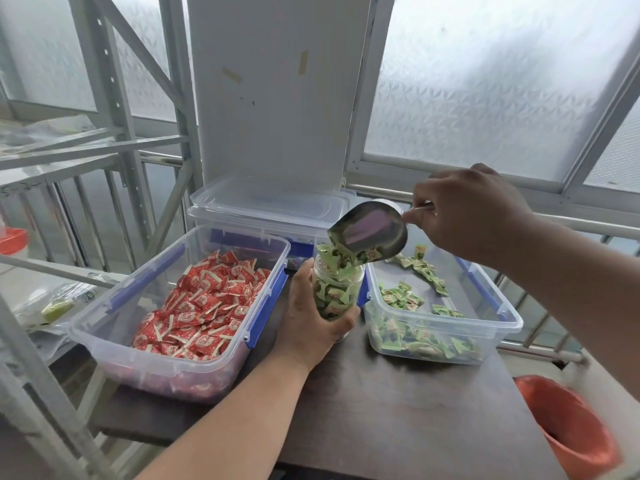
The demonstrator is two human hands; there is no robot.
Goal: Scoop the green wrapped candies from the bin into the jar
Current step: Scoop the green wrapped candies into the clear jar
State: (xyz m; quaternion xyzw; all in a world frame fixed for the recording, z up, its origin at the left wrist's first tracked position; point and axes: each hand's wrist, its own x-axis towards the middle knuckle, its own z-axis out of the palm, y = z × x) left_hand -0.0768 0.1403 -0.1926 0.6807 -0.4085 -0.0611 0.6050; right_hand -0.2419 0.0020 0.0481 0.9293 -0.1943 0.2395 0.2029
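Stainless steel is catching the light on the rounded metal scoop [372,233], which is tipping mouth-down over the clear glass jar [337,291] while green wrapped candies [341,259] are spilling from its lip into the jar's opening. The right hand [467,209] is gripping the scoop's thin handle, fingers curled round it, wrist raised above the table. The left hand [311,320] is wrapping around the jar's lower half, thumb on the near side and fingers round the far side, holding it upright on the dark brown wooden table [398,410]. The jar is already looking mostly full, with candies mounding at its neck

The jar is standing between two containers. Just to its right, the clear plastic bin with blue clips [498,306] is holding the remaining green candies, most of them heaped along its near wall and a few scattered across its floor. To the left, a matching clear plastic bin of red wrapped candies [204,306] is sitting partly over the table's left edge. Behind both, a stack of closed clear plastic boxes [270,209] is resting against a tall white panel [277,91]. An orange plastic bucket [575,431] is showing at the lower right, below the table's edge, and a grey metal rack [114,98] is standing at the left, in front of frosted window panes
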